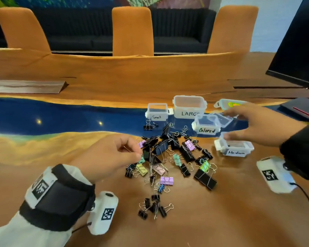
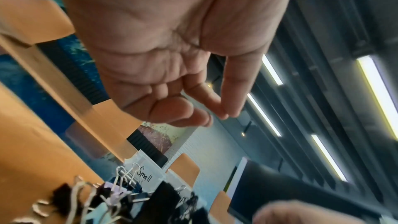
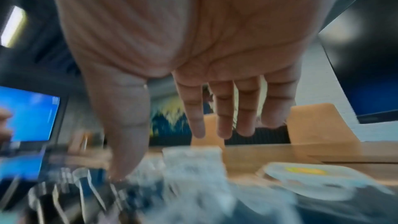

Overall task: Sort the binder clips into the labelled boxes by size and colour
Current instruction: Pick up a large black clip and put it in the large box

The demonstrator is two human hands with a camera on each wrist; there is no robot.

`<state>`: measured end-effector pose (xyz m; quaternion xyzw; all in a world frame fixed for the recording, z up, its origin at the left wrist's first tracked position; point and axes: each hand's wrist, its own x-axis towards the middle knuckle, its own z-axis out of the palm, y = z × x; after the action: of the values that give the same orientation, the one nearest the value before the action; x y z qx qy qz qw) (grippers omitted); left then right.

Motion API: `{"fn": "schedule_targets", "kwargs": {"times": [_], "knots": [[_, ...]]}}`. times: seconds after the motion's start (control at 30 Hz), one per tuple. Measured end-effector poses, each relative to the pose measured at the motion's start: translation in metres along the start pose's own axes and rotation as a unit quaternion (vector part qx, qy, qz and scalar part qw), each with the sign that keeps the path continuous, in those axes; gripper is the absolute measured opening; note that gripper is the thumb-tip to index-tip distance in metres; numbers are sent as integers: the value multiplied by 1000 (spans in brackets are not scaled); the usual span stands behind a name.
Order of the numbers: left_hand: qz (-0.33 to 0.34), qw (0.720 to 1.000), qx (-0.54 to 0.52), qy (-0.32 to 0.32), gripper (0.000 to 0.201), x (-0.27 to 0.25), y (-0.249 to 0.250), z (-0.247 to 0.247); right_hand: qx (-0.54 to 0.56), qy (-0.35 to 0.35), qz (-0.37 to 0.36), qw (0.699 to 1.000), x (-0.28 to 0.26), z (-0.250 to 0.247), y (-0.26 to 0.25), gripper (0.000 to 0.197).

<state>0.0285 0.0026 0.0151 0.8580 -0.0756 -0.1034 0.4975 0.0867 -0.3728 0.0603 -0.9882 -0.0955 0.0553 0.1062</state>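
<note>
A pile of binder clips (image 1: 168,152), mostly black with purple, green, pink and blue ones, lies mid-table. Behind and right of it stand clear boxes labelled Small (image 1: 157,117), Large (image 1: 189,113), Colored (image 1: 206,130) and Medium (image 1: 236,152), all without lids. My left hand (image 1: 138,148) hovers at the pile's left edge, fingers loosely curled beside a purple clip (image 1: 141,144); the left wrist view shows nothing between its fingertips (image 2: 226,115). My right hand (image 1: 239,123) is spread above the Medium and Colored boxes, holding nothing; its wrist view is blurred.
Several small black clips (image 1: 153,205) lie apart, nearer me. A clear lid (image 1: 225,120) and a lid with a yellow label (image 1: 230,104) lie behind the Colored box. A dark notebook (image 1: 300,107) and a monitor (image 1: 301,41) stand at the right. Orange chairs (image 1: 132,31) line the far side.
</note>
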Motion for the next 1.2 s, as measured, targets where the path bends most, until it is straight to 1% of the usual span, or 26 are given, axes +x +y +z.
{"fn": "schedule_targets", "kwargs": {"times": [0.07, 0.13, 0.17, 0.27, 0.33, 0.4, 0.47, 0.53, 0.57, 0.63, 0.7, 0.73, 0.77, 0.8, 0.83, 0.87, 0.9, 0.93, 0.97, 1.03, 1.1, 1.2], "knots": [[8, 989, 125, -77, 8, -10, 7, 8, 98, 28, -39, 994, -13, -1, -31, 76], [3, 972, 186, -142, 15, -15, 15, 17, 172, 29, -74, 982, -23, 4, -58, 73], [1, 965, 209, -158, 19, -17, 18, 22, 206, 29, -88, 974, -26, 9, -68, 70], [-13, 947, 267, -180, 33, -17, 27, 38, 289, 32, -103, 951, -21, 27, -89, 55], [-19, 929, 321, -184, 39, -15, 30, 49, 335, 32, -107, 935, -16, 40, -100, 43], [-14, 913, 359, -191, 37, -13, 29, 56, 357, 28, -112, 927, -12, 51, -106, 37], [-6, 907, 366, -207, 27, -10, 25, 57, 378, 14, -114, 918, -11, 60, -107, 34], [-3, 914, 341, -218, 19, -7, 20, 55, 412, -1, -114, 904, -10, 69, -106, 32], [-4, 924, 317, -215, 15, -6, 18, 53, 429, -2, -113, 896, -10, 73, -106, 30], [-2, 951, 248, -184, 13, -2, 16, 47, 453, 2, -114, 884, -9, 78, -105, 23], [5, 983, 144, -118, 12, 2, 19, 38, 475, -2, -128, 870, -9, 80, -106, 19], [8, 994, 80, -69, 11, 4, 21, 33, 493, -13, -141, 858, -10, 81, -107, 22], [14, 1000, 11, -13, 11, 6, 23, 29, 516, -25, -155, 842, -12, 81, -109, 27], [19, 997, -64, 42, 12, 8, 24, 27, 541, -35, -170, 823, -13, 82, -110, 34], [19, 987, -137, 84, 15, 11, 25, 26, 560, -36, -185, 807, -14, 84, -112, 39], [18, 975, -193, 109, 15, 13, 27, 28, 572, -29, -199, 795, -14, 85, -113, 44], [16, 967, -222, 121, 12, 16, 28, 31, 577, -15, -210, 789, -14, 88, -114, 46], [15, 965, -232, 124, 9, 18, 29, 35, 577, 5, -216, 788, -13, 90, -114, 47], [16, 964, -234, 125, 7, 20, 30, 39, 569, 34, -216, 793, -12, 93, -114, 43], [30, 964, -230, 129, 6, 22, 32, 46, 541, 99, -214, 807, -11, 96, -113, 31], [47, 962, -233, 132, 13, 21, 33, 51, 524, 144, -215, 811, -11, 97, -112, 21], [68, 948, -285, 127, 28, 17, 34, 55, 514, 179, -211, 812, -10, 96, -111, 14]]}}
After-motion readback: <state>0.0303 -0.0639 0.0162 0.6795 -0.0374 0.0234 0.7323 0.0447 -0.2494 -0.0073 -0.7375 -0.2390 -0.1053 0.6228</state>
